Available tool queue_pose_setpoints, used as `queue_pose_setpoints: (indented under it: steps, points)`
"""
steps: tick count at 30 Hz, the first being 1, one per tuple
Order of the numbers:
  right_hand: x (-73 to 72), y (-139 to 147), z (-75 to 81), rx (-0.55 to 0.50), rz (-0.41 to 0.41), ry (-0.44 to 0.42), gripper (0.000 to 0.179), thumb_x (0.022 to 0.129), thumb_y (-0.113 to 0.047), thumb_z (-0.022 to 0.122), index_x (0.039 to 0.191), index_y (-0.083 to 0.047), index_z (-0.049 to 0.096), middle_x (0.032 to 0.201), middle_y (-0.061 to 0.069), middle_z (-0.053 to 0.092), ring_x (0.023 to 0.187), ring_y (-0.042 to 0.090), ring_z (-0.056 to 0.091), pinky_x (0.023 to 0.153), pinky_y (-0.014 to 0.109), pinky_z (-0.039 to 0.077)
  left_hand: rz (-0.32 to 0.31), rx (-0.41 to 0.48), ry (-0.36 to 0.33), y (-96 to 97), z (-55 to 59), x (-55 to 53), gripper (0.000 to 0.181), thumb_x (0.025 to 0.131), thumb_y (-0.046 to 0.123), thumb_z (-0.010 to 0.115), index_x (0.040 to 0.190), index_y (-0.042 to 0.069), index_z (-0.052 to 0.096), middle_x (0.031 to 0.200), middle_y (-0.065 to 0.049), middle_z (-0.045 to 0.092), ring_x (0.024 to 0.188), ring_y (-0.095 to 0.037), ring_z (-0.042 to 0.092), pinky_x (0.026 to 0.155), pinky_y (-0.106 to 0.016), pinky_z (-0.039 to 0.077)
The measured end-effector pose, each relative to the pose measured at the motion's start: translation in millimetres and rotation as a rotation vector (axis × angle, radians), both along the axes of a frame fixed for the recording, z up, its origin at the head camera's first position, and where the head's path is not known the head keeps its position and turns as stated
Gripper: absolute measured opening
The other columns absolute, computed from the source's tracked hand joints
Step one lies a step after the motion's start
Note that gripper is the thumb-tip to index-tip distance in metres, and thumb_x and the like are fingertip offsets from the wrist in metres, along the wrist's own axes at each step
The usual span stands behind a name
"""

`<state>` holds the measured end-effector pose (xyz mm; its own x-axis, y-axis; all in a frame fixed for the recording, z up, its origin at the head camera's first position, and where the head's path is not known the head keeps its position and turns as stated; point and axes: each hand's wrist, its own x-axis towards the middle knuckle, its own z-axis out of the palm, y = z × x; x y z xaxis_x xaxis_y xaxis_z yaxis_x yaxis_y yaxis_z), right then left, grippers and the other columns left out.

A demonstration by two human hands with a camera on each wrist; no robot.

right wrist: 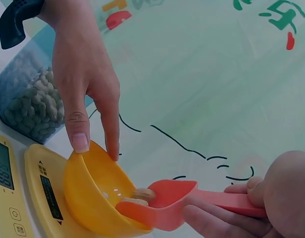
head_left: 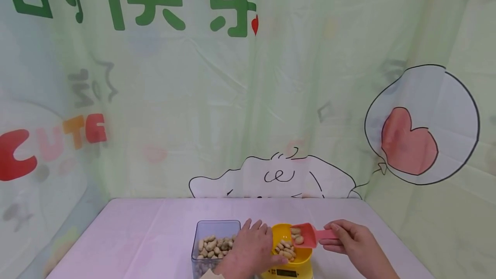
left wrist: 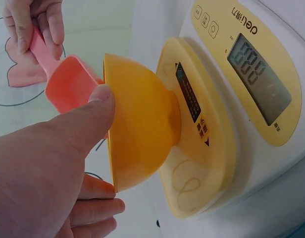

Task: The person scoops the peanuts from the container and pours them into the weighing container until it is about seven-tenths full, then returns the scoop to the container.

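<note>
My right hand [head_left: 354,240] holds a pink scoop [head_left: 308,235] by its handle. The scoop tips over the right rim of a yellow bowl [head_left: 304,255], with a few peanuts [head_left: 297,237] at its mouth. More peanuts [head_left: 286,249] lie in the bowl. My left hand [head_left: 252,246] grips the bowl's rim, thumb [left wrist: 102,95] on the near side and fingers [left wrist: 95,210] on the far side. Beneath the bowl is a yellow and white kitchen scale [left wrist: 199,163], whose display [left wrist: 259,77] shows digits.
A clear bluish plastic bin [head_left: 196,238] of unshelled peanuts [head_left: 215,246] stands just left of the bowl, partly behind my left hand. The table has a pale pink cover [head_left: 147,231]. Printed curtains [head_left: 217,98] hang behind and at both sides.
</note>
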<state>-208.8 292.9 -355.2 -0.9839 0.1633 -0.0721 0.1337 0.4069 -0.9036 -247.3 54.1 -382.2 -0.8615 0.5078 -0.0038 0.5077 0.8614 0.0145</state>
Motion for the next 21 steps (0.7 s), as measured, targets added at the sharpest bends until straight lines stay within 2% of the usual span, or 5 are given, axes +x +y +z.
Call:
queue_pose_setpoints:
  steps: [11,21]
  points:
    - [4.2,-1.5,-1.4,0.021,-0.019,0.020,0.030,0.105,-0.004,0.043,0.125,0.015,0.054,0.099,0.014,0.073,0.086,0.024,0.074,0.075,0.035,0.062,0.016,0.005,-0.018,2.0,-2.9,-1.3,0.086,0.080,0.079,0.053,0.140,0.018,0.056,0.142,0.004,0.058,0.137,-0.018,0.049,0.117,-0.047,0.037]
    - [9.4,0.2,-3.2,-0.045,-0.037,0.034,0.033,0.107,-0.010,0.040,0.126,0.012,0.054,0.102,0.015,0.074,0.090,0.025,0.074,0.076,0.035,0.062,0.032,-0.031,-0.029,3.8,0.3,0.1,0.087,0.080,0.080,0.051,0.142,0.018,0.054,0.146,0.004,0.055,0.139,-0.018,0.047,0.118,-0.047,0.036]
